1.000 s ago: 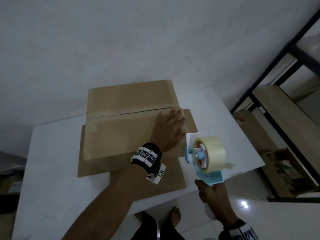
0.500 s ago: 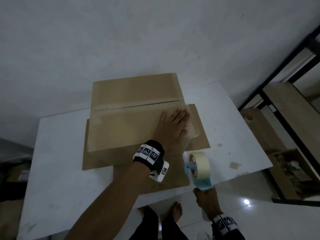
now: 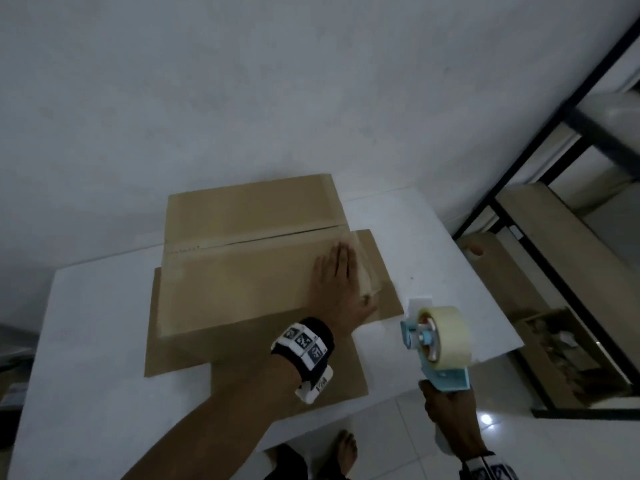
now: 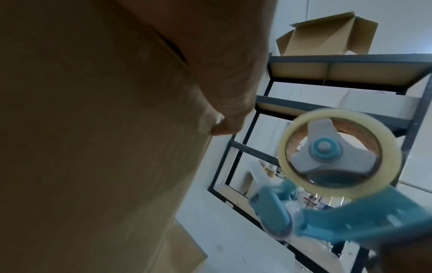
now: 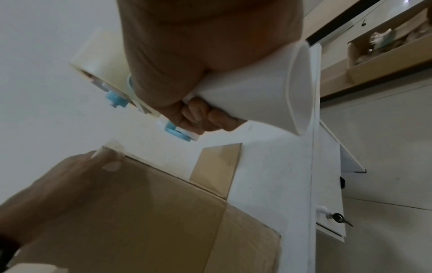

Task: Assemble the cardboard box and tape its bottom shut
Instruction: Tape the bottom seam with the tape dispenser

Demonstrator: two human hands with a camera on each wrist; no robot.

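Observation:
The brown cardboard box (image 3: pixel 242 265) stands upside down on the white table (image 3: pixel 86 341), its bottom flaps folded shut with a seam across the middle and clear tape near the right end. My left hand (image 3: pixel 337 282) lies flat, fingers straight, on the box's right end, the thumb over the edge; the box fills the left wrist view (image 4: pixel 93 147). My right hand (image 3: pixel 446 410) grips the handle of a blue tape dispenser (image 3: pixel 440 341) with a clear roll, held up off the table's right front. In the right wrist view my fingers (image 5: pixel 198 118) curl round the white handle (image 5: pixel 257 92).
Outer flaps of the box (image 3: pixel 384 271) lie spread flat on the table. A black metal shelf rack (image 3: pixel 519 188) stands to the right, with a wooden crate of odds (image 3: pixel 571 351) below. Another cardboard box (image 4: pixel 327 35) sits atop the rack. My bare foot (image 3: pixel 346 448) is under the table edge.
The tape dispenser dropped low beside the box half a second ago and has come back up to the right. My left hand stayed pressed on the box's right end.

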